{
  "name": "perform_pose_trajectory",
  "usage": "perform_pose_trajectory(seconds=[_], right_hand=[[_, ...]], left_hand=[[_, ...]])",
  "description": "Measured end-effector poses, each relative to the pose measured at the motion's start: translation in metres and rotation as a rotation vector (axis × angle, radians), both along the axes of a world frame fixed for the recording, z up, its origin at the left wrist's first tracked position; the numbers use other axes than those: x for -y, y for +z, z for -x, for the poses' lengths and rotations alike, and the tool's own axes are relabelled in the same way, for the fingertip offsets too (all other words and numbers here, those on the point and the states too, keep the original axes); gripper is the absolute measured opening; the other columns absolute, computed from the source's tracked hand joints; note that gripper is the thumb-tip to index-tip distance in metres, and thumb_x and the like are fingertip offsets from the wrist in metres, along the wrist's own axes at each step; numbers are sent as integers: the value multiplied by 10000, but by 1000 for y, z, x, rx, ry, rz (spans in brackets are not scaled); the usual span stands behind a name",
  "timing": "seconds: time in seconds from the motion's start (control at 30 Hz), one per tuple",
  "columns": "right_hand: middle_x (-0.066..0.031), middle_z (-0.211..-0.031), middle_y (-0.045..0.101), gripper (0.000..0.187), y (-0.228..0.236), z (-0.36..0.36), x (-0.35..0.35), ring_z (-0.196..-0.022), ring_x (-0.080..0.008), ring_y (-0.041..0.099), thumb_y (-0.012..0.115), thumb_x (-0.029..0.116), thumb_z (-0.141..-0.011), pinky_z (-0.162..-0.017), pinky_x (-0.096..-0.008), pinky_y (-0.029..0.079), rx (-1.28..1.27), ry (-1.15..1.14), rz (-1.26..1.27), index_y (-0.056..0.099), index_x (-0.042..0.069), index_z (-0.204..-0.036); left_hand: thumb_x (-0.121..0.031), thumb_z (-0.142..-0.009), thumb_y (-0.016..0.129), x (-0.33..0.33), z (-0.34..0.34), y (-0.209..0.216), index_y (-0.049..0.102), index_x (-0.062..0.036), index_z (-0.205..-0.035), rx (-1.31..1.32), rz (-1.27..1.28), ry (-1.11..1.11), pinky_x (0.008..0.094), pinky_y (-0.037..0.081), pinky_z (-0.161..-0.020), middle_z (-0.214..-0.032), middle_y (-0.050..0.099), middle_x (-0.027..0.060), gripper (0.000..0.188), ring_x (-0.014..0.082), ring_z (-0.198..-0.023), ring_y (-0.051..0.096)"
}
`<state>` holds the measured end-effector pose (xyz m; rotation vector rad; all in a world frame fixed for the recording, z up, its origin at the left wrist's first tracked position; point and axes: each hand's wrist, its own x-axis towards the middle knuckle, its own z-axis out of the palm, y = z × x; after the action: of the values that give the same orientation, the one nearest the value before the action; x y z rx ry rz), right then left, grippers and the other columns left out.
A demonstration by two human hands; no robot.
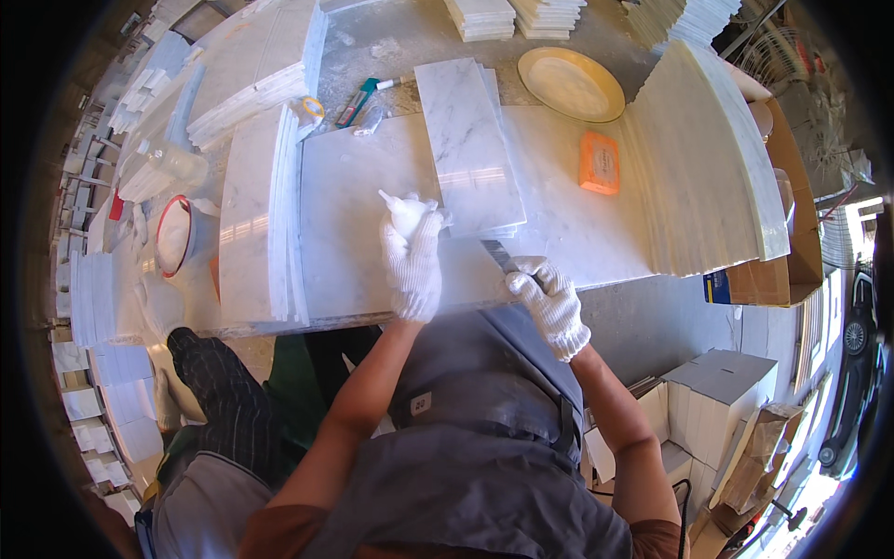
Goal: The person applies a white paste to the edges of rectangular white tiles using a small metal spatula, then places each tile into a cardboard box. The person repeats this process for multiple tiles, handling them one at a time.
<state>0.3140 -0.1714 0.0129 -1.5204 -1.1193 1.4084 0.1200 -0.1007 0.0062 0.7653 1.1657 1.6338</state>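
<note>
A white knitted glove covers my left hand (413,265), which is closed around a small white squeeze bottle (407,212) with a pointed nozzle. My right hand (551,307), gloved the same way, grips a flat scraper blade (497,252) near the front edge of the worktop. Between and beyond both hands lies a short stack of grey-veined marble tiles (470,140), its top face shiny. The blade's tip sits close to the near end of that stack; whether they touch, I cannot tell. Under the squeeze bottle is a pale slab surface (354,200).
Tile stacks stand left (256,214) and right (694,168). An orange block (599,163), a yellow-rimmed bowl (572,84), a green-handled cutter (357,102) and a tape roll (310,111) lie around. A co-worker's gloved hand (160,303) is at left. Cardboard box (792,252) stands right.
</note>
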Motion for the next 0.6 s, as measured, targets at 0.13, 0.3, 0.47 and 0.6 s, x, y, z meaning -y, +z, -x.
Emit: perform_pose_trajectory(seconds=[0.13, 0.3, 0.47, 0.6], right_hand=[[-54, -1003, 753, 230, -1, 2, 10, -918, -124, 681, 724, 140, -1045, -880, -314, 559, -133, 68, -51, 710, -19, -1211], [-56, -955, 752, 267, 10, -1, 9, -882, -126, 691, 717, 179, -1053, -845, -307, 564, -148, 132, -24, 703, -29, -1220], [-54, -968, 744, 296, 30, -34, -29, -786, -111, 690, 712, 141, -1038, -747, -277, 567, -15, -115, -67, 713, -17, -1289], [-82, -1048, 765, 281, 51, -87, -95, -850, -137, 712, 703, 204, -1055, -746, -314, 585, 174, -234, -395, 746, 17, -1260]], left_hand=[[-13, -1036, 683, 2, 0, 1, 481, -3, -1412, 37, -31, -12, 373, 599, -943, -1216, 665, 149, 427, 235, -1025, 732], [51, -1028, 654, 4, 1, -5, 464, -14, -1436, 52, -53, -25, 408, 603, -988, -1341, 611, 142, 455, 250, -1152, 695], [31, -1041, 621, 7, 13, -11, 457, -17, -1466, -33, 44, -49, 418, 569, -1072, -1463, 567, 135, 457, 262, -1237, 671], [28, -1041, 613, 7, 19, -12, 476, -8, -1422, -28, 37, -67, 403, 572, -1038, -1457, 564, 141, 406, 276, -1234, 669]])
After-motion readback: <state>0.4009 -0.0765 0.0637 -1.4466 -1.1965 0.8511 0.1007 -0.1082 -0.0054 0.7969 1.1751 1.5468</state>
